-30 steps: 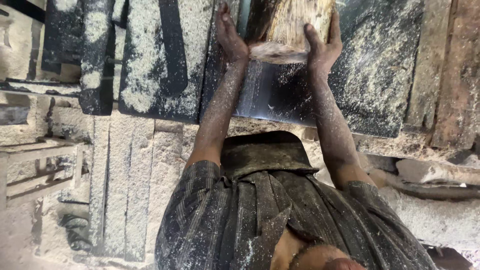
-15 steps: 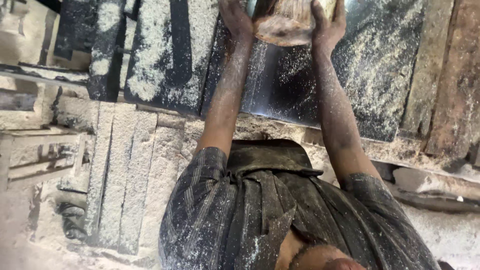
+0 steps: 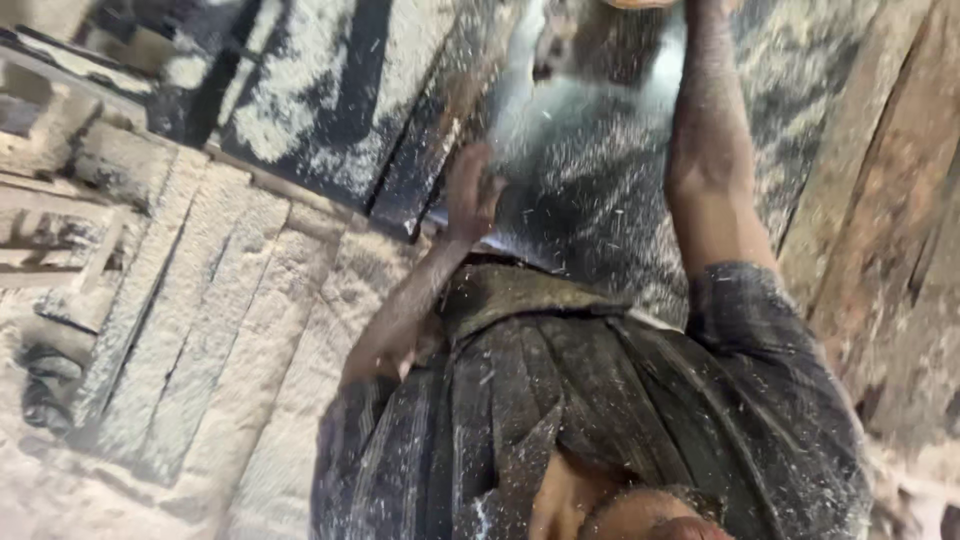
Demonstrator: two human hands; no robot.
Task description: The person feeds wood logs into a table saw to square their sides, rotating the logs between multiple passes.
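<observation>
One hand, our left (image 3: pixel 470 195), hangs free with loose fingers, holding nothing. Our right arm reaches beyond the top edge, so we cannot tell its grip. The wood block (image 3: pixel 640 3) just peeks there, on the dusty table (image 3: pixel 600 170); the work seems unfinished.

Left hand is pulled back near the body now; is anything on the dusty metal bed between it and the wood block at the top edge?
Nothing visible. The left hand is blurred, open and empty over the sawdust-covered metal bed. Only loose sawdust lies between it and the wood block, which is mostly out of frame. The right hand is cut off there.
</observation>
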